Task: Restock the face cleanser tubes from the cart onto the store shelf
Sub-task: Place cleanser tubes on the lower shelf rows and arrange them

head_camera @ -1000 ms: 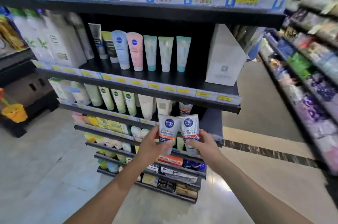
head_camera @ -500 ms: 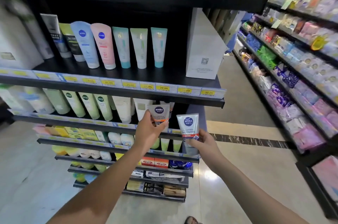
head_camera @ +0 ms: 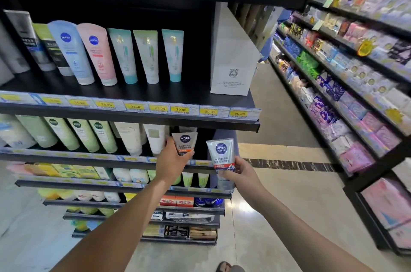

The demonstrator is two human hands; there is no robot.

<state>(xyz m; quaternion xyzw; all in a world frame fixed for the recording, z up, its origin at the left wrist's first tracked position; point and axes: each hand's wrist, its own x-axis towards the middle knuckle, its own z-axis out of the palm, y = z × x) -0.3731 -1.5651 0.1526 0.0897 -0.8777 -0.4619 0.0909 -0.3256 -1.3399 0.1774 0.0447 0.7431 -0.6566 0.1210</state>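
Grips a silver-grey plastic cleanser tube [head_camera: 185, 141] in the left hand [head_camera: 171, 160] beneath the black price-labelled shelf board [head_camera: 138, 118], a second tube [head_camera: 221, 154] in the right hand [head_camera: 241, 170] below its front edge; risks toppling the white plastic tube [head_camera: 155, 140] alongside if shoved crooked.

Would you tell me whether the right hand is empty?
No, the right hand grips a Nivea Men tube near its lower end.

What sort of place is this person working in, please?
Most likely a shop's personal-care aisle: black metal shelves edged with yellow price labels, rows of upright plastic cleanser tubes, and colourful packaged goods across the aisle.
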